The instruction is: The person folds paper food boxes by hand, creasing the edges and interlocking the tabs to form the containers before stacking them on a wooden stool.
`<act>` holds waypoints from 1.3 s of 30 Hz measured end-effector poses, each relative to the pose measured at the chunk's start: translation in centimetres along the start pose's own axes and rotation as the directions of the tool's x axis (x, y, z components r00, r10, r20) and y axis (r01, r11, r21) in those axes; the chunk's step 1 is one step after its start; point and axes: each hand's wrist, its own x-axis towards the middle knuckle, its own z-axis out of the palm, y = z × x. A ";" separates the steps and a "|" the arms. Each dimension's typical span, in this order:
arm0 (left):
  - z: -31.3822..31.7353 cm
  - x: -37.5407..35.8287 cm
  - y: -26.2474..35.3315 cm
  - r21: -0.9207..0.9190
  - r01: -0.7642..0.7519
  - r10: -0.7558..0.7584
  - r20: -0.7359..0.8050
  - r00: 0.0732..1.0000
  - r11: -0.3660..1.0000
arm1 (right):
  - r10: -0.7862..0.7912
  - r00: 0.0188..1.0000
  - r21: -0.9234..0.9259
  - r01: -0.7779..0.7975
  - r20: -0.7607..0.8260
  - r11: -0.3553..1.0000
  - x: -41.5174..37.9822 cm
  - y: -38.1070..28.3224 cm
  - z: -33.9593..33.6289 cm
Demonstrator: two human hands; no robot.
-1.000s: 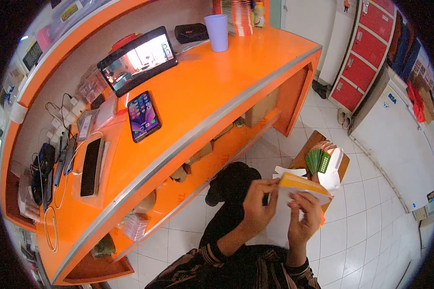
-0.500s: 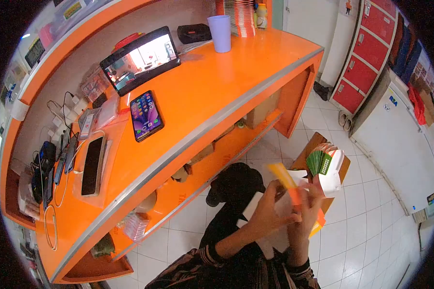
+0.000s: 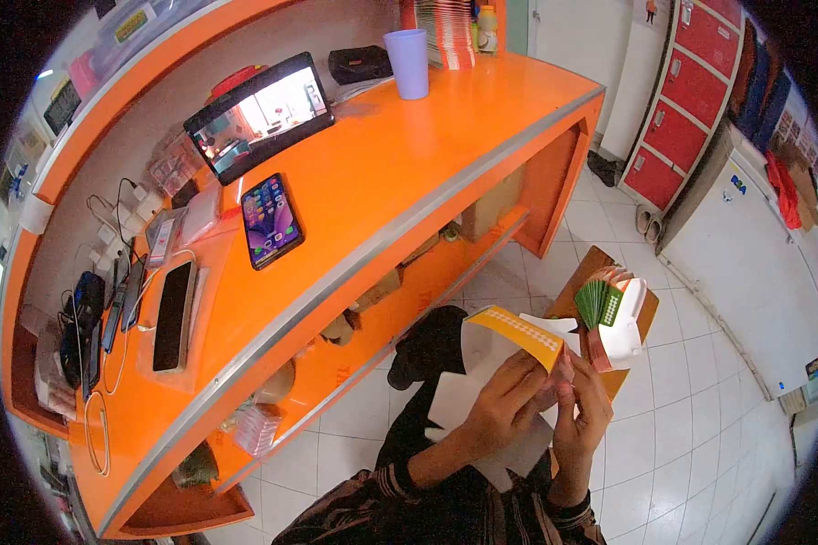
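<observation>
A flat cardboard carton (image 3: pixel 515 329), yellow with a white pattern outside and white inside, is held up in front of my lap. My left hand (image 3: pixel 507 395) grips its lower edge with bent fingers. At the same end, my right hand (image 3: pixel 580 409) pinches the carton, the fingertips of both hands nearly meeting. White cardboard (image 3: pixel 459 400) lies across my lap under the hands, partly hidden by them. Beyond my right hand, a fanned bunch of green printed cartons (image 3: pixel 600 304) and a white carton (image 3: pixel 623 336) sit on a small wooden stool (image 3: pixel 580 277).
An orange counter (image 3: pixel 382 173) runs along the left, carrying a tablet (image 3: pixel 262 113), a phone (image 3: pixel 273 221), another phone (image 3: pixel 174 316) and a purple cup (image 3: pixel 409 65). Under it is a shelf (image 3: pixel 373 336) with items. Red lockers (image 3: pixel 680 127) and a white chest freezer (image 3: pixel 745 263) stand right.
The yellow carton, blurred and narrow before, is now turned with its patterned side spread out to the left. My hands have shifted slightly, and more white cardboard shows on my lap.
</observation>
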 end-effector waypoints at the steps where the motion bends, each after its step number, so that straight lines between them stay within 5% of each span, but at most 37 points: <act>1: 0.1 0.2 0.4 -0.050 0.036 -0.034 0.032 0.999 0.998 | 0.007 1.000 0.017 -0.007 -0.003 1.000 0.0 0.0 0.0; 8: -1.5 1.3 0.2 -0.241 0.203 -0.156 0.200 0.967 0.949 | 0.226 0.970 0.385 -0.242 0.089 0.891 0.1 -1.1 -1.5; 14: -1.5 1.4 0.4 -0.378 0.422 -0.357 0.232 0.905 0.824 | 0.122 0.981 0.377 -0.171 0.150 0.910 0.5 -0.7 -2.0; 18: -2.0 1.6 0.7 -0.318 0.403 -0.352 0.207 0.913 0.858 | 0.231 0.954 0.477 -0.296 0.192 0.828 0.4 -1.0 -1.9; 20: -2.2 1.6 0.9 -0.236 0.396 -0.357 0.192 0.914 0.887 | 0.222 0.949 0.340 -0.289 0.223 0.895 0.5 -0.7 -2.0; 26: -2.5 1.7 0.4 -0.230 0.252 -0.201 0.224 0.954 0.940 | 0.170 0.968 0.248 -0.214 0.186 0.945 0.3 -0.2 -2.3; 30: -2.0 1.7 1.0 -0.207 0.278 -0.232 0.219 0.948 0.938 | 0.139 0.982 0.235 -0.166 0.130 0.958 -0.1 -0.4 -2.1; 39: -1.8 1.3 1.3 -0.455 0.357 -0.345 0.112 0.932 0.816 | 0.305 0.950 0.470 -0.300 0.068 0.830 -0.7 -1.0 -1.4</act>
